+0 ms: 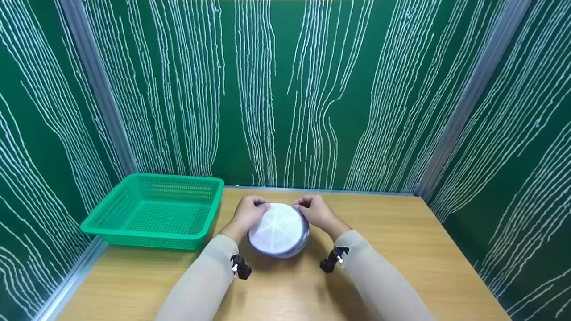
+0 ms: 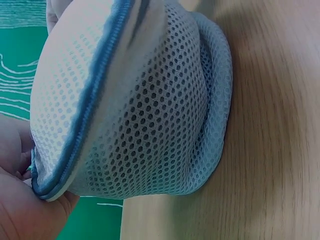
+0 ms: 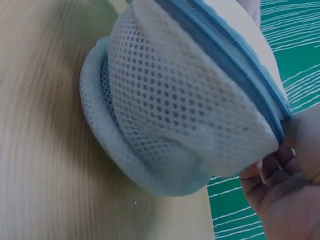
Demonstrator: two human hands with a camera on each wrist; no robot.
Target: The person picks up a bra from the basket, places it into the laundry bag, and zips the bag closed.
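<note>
A round white mesh laundry bag (image 1: 275, 229) with a blue zipper edge stands on the table between both hands, its pale round top tilted towards me. My left hand (image 1: 249, 213) pinches the bag's rim at its far left, thumb on top. At the far right of the rim, my right hand (image 1: 317, 213) pinches the edge between thumb and fingers. In the left wrist view the mesh side (image 2: 150, 115) bulges above a padded base rim. The right wrist view shows the zipper band (image 3: 235, 65) running up to the right fingers. The bag's inside is hidden.
A green plastic basket (image 1: 154, 214) with perforated walls sits at the table's left, a short way from my left hand. Green panels with white wavy lines (image 1: 285, 98) enclose the wooden table (image 1: 383, 249) at the back and sides.
</note>
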